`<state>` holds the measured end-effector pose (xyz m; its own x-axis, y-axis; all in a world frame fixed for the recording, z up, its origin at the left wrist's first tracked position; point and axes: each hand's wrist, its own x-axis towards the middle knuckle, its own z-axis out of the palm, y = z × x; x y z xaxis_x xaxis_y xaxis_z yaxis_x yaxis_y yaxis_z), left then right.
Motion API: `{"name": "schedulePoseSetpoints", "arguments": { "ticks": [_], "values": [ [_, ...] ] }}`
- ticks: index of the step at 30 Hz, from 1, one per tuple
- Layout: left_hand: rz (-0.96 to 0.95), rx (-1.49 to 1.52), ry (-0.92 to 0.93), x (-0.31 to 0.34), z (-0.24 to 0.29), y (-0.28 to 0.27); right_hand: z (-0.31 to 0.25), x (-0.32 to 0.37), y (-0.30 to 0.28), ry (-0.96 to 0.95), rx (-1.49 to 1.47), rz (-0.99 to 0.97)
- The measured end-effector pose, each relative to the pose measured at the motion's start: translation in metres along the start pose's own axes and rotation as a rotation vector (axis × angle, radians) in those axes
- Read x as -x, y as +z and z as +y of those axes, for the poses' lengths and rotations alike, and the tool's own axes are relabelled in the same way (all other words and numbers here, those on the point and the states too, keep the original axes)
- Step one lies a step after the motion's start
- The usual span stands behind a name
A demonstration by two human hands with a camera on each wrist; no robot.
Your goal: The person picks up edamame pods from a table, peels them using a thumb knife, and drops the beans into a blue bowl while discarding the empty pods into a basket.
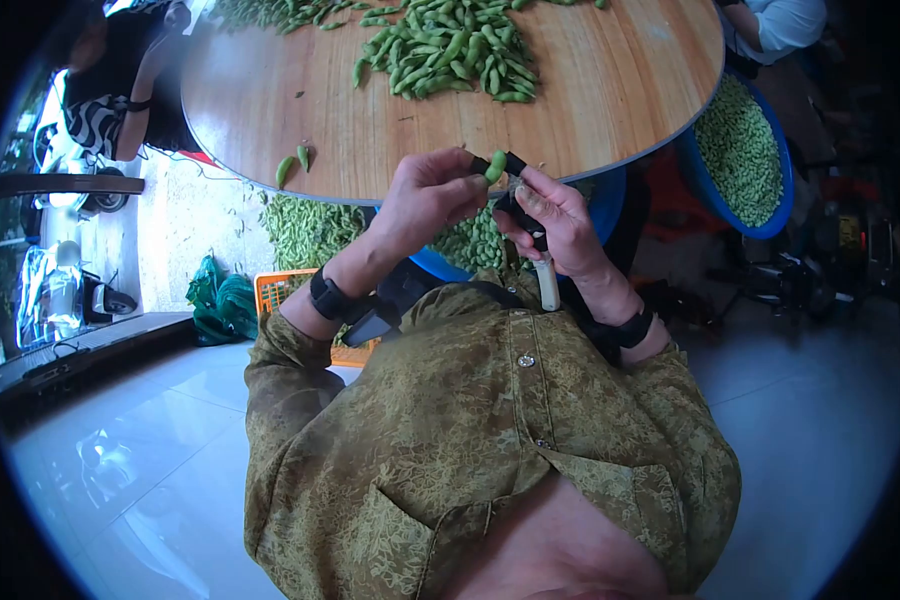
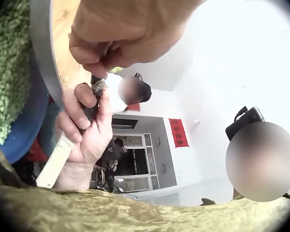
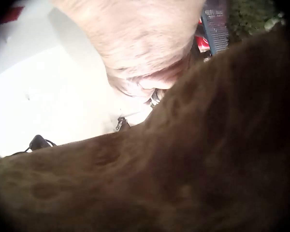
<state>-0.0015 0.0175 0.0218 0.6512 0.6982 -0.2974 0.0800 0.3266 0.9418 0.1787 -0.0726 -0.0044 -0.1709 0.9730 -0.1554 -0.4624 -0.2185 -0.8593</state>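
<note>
The left hand, fingers curled in, pinched a plump, bright-green bean pod near the round, wood-grain tabletop's close edge. The right hand was wrapped round a flat, pale-handled tool, its handle at five o'clock from the pod; whether tool met pod was unclear. Opening the pod seemed the step in hand; the next move probably called for steadying it and freeing the beans. A green pod heap lay at eleven o'clock.
</note>
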Motion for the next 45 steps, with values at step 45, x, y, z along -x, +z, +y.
{"name": "schedulePoseSetpoints", "arguments": {
  "ticks": [45],
  "values": [
    [0.291,-1.022,0.874,0.001,-0.035,0.025,0.006,0.006,-0.004,0.128,-0.421,0.096]
  ]
}}
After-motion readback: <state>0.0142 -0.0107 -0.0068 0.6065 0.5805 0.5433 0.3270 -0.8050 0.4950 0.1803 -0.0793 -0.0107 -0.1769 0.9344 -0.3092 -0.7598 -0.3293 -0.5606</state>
